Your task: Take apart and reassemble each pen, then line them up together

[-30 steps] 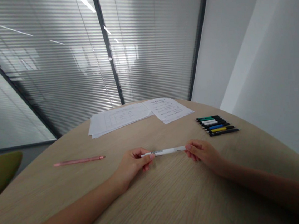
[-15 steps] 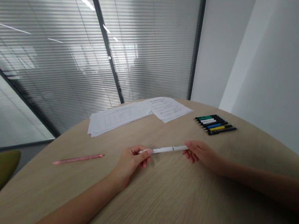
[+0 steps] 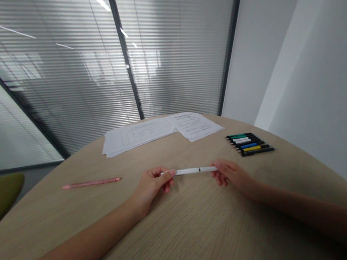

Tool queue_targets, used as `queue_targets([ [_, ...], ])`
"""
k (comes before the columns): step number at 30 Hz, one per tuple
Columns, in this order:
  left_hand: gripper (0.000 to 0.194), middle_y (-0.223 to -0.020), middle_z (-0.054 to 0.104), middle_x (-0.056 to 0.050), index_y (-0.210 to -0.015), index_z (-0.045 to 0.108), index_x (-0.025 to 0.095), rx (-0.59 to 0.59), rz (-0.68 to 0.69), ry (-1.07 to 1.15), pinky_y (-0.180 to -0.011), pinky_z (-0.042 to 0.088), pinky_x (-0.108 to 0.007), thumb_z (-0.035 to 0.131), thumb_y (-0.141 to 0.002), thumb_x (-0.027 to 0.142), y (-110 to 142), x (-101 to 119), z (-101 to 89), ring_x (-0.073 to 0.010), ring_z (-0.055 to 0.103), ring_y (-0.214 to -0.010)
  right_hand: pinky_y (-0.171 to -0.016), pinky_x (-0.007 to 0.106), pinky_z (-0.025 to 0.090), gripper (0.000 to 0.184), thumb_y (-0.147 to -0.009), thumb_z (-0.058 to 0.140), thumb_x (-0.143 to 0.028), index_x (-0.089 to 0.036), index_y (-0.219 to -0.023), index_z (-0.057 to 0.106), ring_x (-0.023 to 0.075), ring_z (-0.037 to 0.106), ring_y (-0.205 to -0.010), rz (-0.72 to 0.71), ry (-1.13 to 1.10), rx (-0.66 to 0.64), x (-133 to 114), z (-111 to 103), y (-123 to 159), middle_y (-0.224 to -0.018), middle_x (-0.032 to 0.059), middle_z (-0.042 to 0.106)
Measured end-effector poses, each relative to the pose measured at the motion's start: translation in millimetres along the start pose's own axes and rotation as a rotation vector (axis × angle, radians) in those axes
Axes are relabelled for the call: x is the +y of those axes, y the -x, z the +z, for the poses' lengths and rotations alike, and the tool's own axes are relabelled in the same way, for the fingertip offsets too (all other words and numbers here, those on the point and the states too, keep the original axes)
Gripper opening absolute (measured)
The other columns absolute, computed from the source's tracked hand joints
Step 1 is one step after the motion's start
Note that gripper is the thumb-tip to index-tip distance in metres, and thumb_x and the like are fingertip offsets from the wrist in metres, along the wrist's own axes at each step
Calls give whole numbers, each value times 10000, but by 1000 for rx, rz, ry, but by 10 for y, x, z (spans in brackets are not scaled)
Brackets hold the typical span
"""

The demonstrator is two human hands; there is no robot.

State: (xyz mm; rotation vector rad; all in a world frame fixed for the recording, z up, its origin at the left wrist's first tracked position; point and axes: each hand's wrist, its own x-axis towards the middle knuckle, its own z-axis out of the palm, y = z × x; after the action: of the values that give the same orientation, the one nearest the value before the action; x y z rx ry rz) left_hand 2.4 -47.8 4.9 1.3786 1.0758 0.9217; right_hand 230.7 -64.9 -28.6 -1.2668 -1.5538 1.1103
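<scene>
A slim white pen (image 3: 187, 171) with a thin dark ring is held level between my hands, just above the table (image 3: 178, 229). My left hand (image 3: 155, 185) pinches its left end between thumb and fingers. At the other end, the fingertips of my right hand (image 3: 230, 173) close on the pen. Both pen tips are partly hidden by the fingers. To the left of my left hand, a pink pencil-like stick (image 3: 92, 183) lies flat on the wood.
A row of several pens (image 3: 250, 144) in black, green, white, blue and yellow lies at the right. Printed papers (image 3: 139, 134) overlap near the far edge. Beyond stand blinds (image 3: 172, 63) and a grey wall (image 3: 317, 72); a green chair (image 3: 1, 199) is at the left.
The white pen has been turned about its length: the dark print seen earlier is gone and a dark ring shows. Both hands keep hold of its ends and have barely moved.
</scene>
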Motion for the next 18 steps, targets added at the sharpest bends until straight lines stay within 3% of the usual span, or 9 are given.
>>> queue_targets([
  [3, 257, -485, 510, 37, -546, 527, 137, 3, -8, -8, -417, 272, -188, 633, -595, 366, -5, -8, -2, -49, 391, -401, -444, 224, 330, 416, -785, 333, -494, -167, -561, 459, 77, 409, -421, 21, 64, 6, 58, -23, -7, -467, -21, 458],
  [6, 265, -477, 505, 36, -539, 524, 138, 9, -1, 1, -415, 274, -187, 632, -584, 375, -13, -14, -4, -50, 387, -398, -440, 219, 323, 371, -771, 381, -472, -174, -558, 444, 73, 395, -409, 13, 66, 12, 48, -24, -3, -439, -42, 432],
  [9, 272, -470, 498, 37, -530, 517, 139, 22, 7, 23, -411, 267, -187, 625, -590, 381, -21, -20, -6, -50, 386, -393, -424, 206, 320, 271, -685, 519, -447, -186, -702, 450, 66, 399, -411, 8, -36, 1, -15, -4, 6, -497, -66, 451],
  [11, 273, -470, 497, 36, -525, 517, 138, 27, 11, 21, -415, 267, -189, 623, -596, 380, -18, -20, -3, -50, 389, -393, -424, 203, 332, 369, -613, 597, -423, -199, -859, 440, 67, 429, -433, 2, -93, 4, -47, 6, 7, -596, -60, 504],
  [13, 264, -472, 503, 35, -526, 525, 138, 24, 17, 2, -424, 271, -192, 628, -596, 370, -7, -12, 5, -52, 392, -395, -426, 210, 342, 435, -625, 577, -446, -198, -952, 432, 72, 446, -446, -9, -99, 12, -49, 5, 2, -659, -38, 540],
  [15, 245, -461, 501, 37, -529, 534, 139, 25, 18, -18, -427, 271, -195, 631, -594, 354, 7, 2, 15, -53, 386, -391, -429, 222, 344, 381, -701, 460, -505, -169, -879, 493, 80, 441, -433, -4, -52, 1, -23, -4, -6, -598, -20, 539],
  [18, 232, -445, 495, 42, -526, 538, 141, 32, 19, -22, -427, 268, -195, 629, -590, 346, 18, 17, 24, -52, 379, -385, -444, 237, 347, 458, -755, 328, -547, -160, -600, 520, 89, 433, -413, 44, 46, 16, 28, -20, -12, -462, -8, 490],
])
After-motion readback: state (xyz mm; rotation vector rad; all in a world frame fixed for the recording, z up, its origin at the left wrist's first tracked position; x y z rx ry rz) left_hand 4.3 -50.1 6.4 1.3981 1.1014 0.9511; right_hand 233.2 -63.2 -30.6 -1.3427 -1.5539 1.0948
